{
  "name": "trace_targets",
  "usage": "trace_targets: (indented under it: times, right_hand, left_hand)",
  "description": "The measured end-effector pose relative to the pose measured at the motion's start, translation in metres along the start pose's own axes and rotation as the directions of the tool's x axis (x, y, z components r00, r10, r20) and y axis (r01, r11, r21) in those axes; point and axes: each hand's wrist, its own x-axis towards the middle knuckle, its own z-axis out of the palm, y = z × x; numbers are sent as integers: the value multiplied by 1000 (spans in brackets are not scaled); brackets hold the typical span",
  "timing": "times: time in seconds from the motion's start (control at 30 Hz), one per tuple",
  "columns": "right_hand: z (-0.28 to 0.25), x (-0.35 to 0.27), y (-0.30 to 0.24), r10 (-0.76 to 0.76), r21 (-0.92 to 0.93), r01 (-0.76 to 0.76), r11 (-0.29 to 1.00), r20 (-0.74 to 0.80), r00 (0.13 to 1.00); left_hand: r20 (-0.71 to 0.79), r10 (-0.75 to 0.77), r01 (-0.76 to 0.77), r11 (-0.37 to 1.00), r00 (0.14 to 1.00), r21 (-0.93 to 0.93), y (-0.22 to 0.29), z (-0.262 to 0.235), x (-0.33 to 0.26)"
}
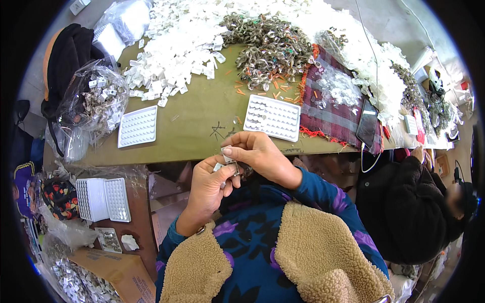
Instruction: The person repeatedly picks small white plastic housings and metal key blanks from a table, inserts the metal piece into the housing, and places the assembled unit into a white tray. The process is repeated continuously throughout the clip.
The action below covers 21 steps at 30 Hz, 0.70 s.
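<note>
Both of my hands meet in front of me at the table's near edge. My left hand (pixel 207 184) is closed around a few small white plastic pieces, with some dark metal showing among them. Between the thumb and fingers of my right hand (pixel 260 155) is a small white plastic piece (pixel 228 154), held right above the left fingers. Just beyond my right hand lies a white tray (pixel 273 117) with rows of small hollows. Another white tray of this kind (pixel 138 127) rests farther left.
Across the olive tabletop (pixel 189 134) spreads a big heap of white pieces (pixel 187 45), beside a pile of grey metal rings (pixel 273 50). A plaid cloth (pixel 336 96) carries a phone (pixel 368 122) with a white cable. A person in black (pixel 404 207) sits at right; stacked trays (pixel 93 199) stand lower left.
</note>
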Motion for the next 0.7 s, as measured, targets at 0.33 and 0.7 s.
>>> trace_targets:
  times: [0.33,0.7]
  right_hand:
    - [6,-17,11,-739,-431,705,563,119,663]
    - [-31,-20,29,-929,-592,806,1,297,220]
  left_hand:
    - [260,-96,225,818,961,-530,-29,-37,16]
    - [195,-245,307,853,950,-423,-33,-11,27]
